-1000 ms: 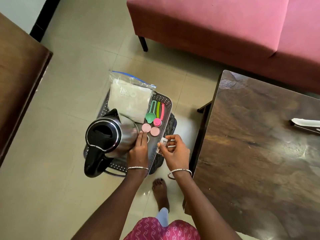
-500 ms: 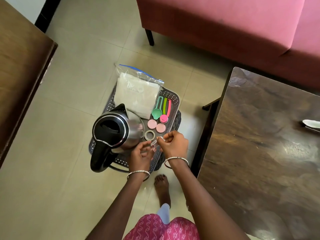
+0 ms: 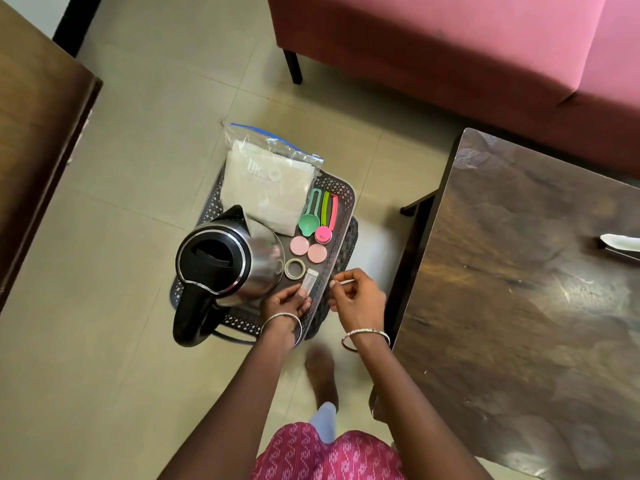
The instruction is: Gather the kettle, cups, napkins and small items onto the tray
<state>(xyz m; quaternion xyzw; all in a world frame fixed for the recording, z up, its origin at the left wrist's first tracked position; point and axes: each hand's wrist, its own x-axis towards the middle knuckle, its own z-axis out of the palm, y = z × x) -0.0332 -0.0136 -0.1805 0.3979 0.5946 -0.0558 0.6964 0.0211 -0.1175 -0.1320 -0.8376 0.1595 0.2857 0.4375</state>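
Observation:
A dark perforated tray (image 3: pixel 341 199) sits on a low stool. On it stand a steel kettle (image 3: pixel 227 263) with a black lid and handle, a zip bag of white napkins (image 3: pixel 266 183), coloured measuring spoons (image 3: pixel 317 216), two pink discs (image 3: pixel 308 249) and a tape roll (image 3: pixel 294 268). My left hand (image 3: pixel 285 303) pinches a small white packet (image 3: pixel 308 284) down on the tray beside the kettle. My right hand (image 3: pixel 358 297) hovers at the tray's right edge, pinching a thin white stick (image 3: pixel 344 281).
A dark wooden table (image 3: pixel 519 289) stands right of the tray, with a white item (image 3: pixel 620 242) near its right edge. A pink sofa (image 3: pixel 450 64) fills the back. Another wooden surface (image 3: pixel 34 133) is at the left. My bare foot (image 3: pixel 322 375) is below the tray.
The white packet passed from my right hand to my left, which now sets it on the tray beside the tape roll. My right hand drew back to the right.

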